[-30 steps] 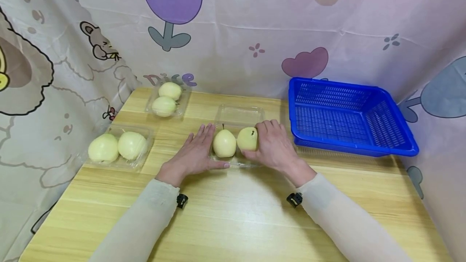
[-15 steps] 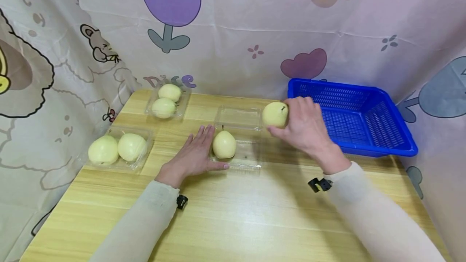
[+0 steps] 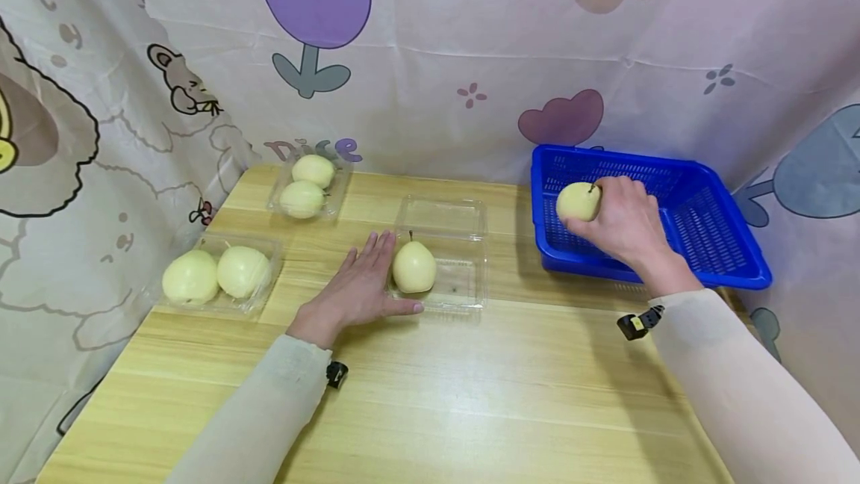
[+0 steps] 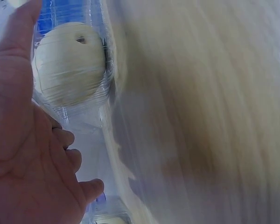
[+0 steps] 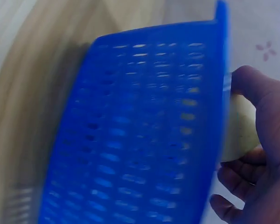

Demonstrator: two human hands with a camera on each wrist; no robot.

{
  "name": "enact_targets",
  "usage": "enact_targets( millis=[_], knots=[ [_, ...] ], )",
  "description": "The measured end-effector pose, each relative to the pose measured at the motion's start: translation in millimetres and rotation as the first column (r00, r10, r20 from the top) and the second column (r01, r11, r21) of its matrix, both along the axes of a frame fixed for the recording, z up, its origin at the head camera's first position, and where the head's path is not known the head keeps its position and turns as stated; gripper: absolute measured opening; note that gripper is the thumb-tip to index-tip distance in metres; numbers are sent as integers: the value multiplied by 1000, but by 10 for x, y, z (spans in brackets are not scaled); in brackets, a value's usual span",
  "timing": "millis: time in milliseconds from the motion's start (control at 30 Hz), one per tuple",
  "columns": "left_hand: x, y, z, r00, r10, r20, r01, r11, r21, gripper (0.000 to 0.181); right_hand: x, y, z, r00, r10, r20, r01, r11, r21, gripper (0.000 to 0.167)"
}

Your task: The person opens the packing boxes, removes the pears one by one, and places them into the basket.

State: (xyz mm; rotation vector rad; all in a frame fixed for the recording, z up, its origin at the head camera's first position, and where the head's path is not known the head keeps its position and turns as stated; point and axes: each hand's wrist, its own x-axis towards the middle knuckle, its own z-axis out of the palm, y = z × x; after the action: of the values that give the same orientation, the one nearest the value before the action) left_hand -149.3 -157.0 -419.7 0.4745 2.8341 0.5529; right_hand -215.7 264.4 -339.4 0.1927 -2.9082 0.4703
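Note:
In the head view a clear plastic clamshell box [image 3: 463, 286] lies with its lid laid back at mid-table. One pale yellow pear [image 3: 413, 267] stands in its left half, stem up; the left wrist view shows a pear [image 4: 71, 64] through the clear wall. My left hand [image 3: 356, 282] rests against the box's left side, fingers straight and thumb along the front edge. A second pear [image 3: 578, 202] is gripped by my right hand [image 3: 628, 219] over the left part of the blue basket [image 3: 655, 275]. In the right wrist view that pear [image 5: 240, 130] shows partly behind the basket's rim.
Two more clear boxes with two pears each stand to the left: one box [image 3: 258, 305] near the table's left edge, another box [image 3: 343, 193] at the back. A patterned curtain [image 3: 430, 58] hangs behind the wooden table [image 3: 437, 409].
My right hand has lifted one pear out of the middle box and carried it right, over the blue basket. My left hand has stayed at the box.

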Motion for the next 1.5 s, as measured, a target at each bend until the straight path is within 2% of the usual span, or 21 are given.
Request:
enact_targets(
  millis=[200,433,867,1100,1333,1500],
  knots=[
    [6,5,-1,1000,6,3,-6,1000,4,141,-127,62,-146,986,26,166,-29,999,14,77],
    [12,10,-6,1000,3,2,-3,1000,11,141,-203,82,-237,960,47,277,-64,996,54,82],
    [9,9,-8,1000,2,8,-2,1000,5,140,-226,79,-253,923,90,375,-115,992,44,82],
    [11,5,-3,1000,10,15,-10,1000,12,140,-233,83,-271,914,81,397,-100,995,26,83],
    [11,8,25,1000,10,25,-10,1000,0,141,-203,113,-262,889,86,450,-89,996,-16,84],
    [10,12,31,1000,6,17,-6,1000,8,141,-197,138,-252,880,91,467,-89,996,-26,88]
  ],
)
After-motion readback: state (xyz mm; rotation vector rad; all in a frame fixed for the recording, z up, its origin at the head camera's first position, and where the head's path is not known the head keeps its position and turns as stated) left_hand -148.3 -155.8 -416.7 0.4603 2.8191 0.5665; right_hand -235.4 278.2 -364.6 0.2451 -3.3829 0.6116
